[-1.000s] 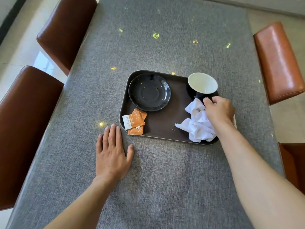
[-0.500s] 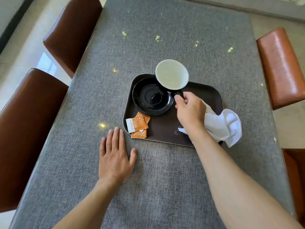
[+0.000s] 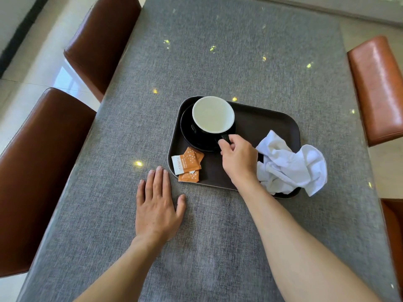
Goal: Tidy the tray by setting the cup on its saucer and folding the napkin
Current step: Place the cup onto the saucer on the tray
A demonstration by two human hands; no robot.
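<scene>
A black cup (image 3: 212, 115) with a white inside stands on the black saucer (image 3: 192, 136) at the left end of the dark brown tray (image 3: 266, 118). My right hand (image 3: 238, 160) pinches the cup's handle from the near side. A crumpled white napkin (image 3: 290, 164) lies at the tray's right end, hanging over the rim. My left hand (image 3: 156, 203) rests flat on the table, fingers apart, just in front of the tray's near left corner.
Orange sugar packets (image 3: 187, 165) lie in the tray's near left corner. The tray sits on a grey cloth-covered table (image 3: 218, 51). Brown leather chairs stand at the left (image 3: 41, 162) and right (image 3: 377, 88) sides.
My right hand lifted the cup from the tray's right end, carried it left and lowered it onto the saucer. The napkin spread out at the right. The left hand stayed put.
</scene>
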